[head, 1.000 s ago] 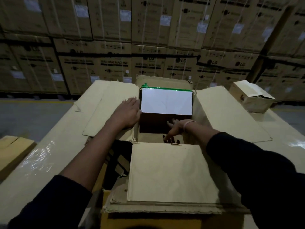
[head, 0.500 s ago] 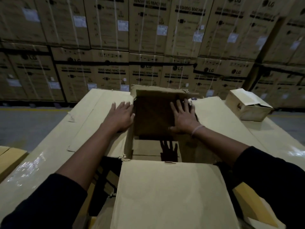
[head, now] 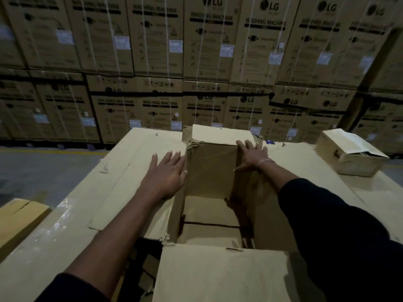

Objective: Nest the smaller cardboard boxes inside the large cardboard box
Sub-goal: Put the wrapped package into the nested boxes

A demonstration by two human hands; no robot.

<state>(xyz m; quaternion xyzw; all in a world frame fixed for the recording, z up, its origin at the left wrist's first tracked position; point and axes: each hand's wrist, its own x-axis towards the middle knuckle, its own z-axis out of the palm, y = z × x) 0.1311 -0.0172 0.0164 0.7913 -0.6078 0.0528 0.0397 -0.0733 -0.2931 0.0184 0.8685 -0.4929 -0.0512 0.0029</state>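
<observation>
The large cardboard box (head: 218, 273) stands open in front of me, its four flaps spread. Deep inside it lies a brown cardboard surface (head: 209, 214) with a dark seam across; I cannot tell whether this is a smaller box or the bottom. My left hand (head: 168, 175) lies flat, fingers straight, on the left flap. At the box's right edge near the far corner, my right hand (head: 253, 158) presses with spread fingers against the right flap. Off to the right, a small cardboard box (head: 349, 155) sits with its lid flap loose.
Everything stands on a wide cardboard-covered surface (head: 65, 225) wrapped in shiny film at the left. A yellow-brown carton (head: 19, 216) sits lower at the left. Stacked washing-machine cartons (head: 207, 51) form a wall behind, with grey floor at the far left.
The white-topped box with green tape seen a second ago is out of sight inside the large box. My right hand rose from inside to the right edge. My left hand stayed on the left flap.
</observation>
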